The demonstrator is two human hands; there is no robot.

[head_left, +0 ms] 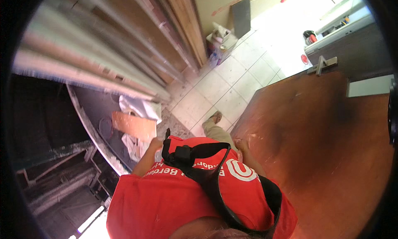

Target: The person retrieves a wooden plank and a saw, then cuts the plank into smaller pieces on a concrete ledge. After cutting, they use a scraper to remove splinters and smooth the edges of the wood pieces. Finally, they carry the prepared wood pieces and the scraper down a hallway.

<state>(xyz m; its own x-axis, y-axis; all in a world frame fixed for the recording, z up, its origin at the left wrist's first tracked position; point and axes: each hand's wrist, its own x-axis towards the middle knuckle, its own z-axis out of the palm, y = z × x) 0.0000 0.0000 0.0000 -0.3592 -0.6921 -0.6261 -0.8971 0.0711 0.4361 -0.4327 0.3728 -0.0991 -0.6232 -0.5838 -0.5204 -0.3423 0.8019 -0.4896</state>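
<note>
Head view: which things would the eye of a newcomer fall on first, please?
Probably the red shirt, crossed by a black strap, at bottom centre. Next, the large brown door fills the right side, beside the right hand. Above centre, pale tiles run toward white glare at upper right.

Tiled floor (234, 79) between long strips (120, 44) and a door (298, 131)

The door fills the right side, its handle (321, 67) toward the far end. The right hand (242, 145) is beside the door's near left edge. On the left, the left hand (156, 143) is near a board (134, 126) that lies across cloth (141, 107); the long strips are beyond both. Ahead, a foot (216, 117) stands on the floor. Farther off, containers (217, 48) sit by the wall (219, 7), just left of a panel (241, 17) leaning there.
</note>
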